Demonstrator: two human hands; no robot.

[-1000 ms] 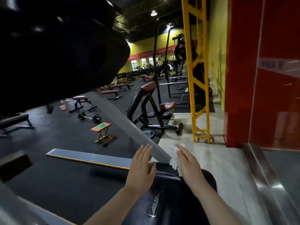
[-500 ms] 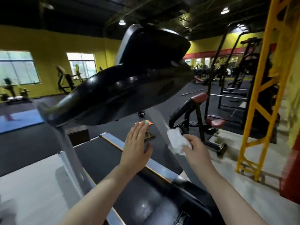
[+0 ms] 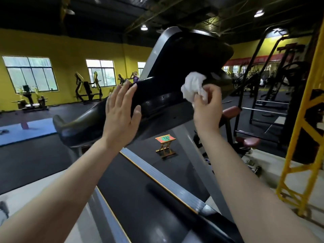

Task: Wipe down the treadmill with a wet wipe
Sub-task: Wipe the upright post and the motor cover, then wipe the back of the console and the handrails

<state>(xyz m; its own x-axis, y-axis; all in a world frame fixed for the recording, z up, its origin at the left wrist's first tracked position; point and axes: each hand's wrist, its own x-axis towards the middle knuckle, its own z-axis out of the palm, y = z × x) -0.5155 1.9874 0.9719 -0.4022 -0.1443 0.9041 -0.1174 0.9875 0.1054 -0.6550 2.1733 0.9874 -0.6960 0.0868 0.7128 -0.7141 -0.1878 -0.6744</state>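
Note:
The treadmill's black console rises on grey uprights above the black belt. My right hand is shut on a crumpled white wet wipe, which presses against the console's underside at its right. My left hand lies flat with fingers spread on the black handrail housing below the console. Both forearms reach up from the bottom of the view.
A yellow steel frame stands close on the right. A small orange folding stool sits on the black floor past the treadmill. Weight benches and racks fill the right background, more machines line the yellow wall at left.
Both hands have risen from the treadmill's front cover to the console. The wipe now touches the console's underside, and my left hand rests on the housing. The view tilted upward.

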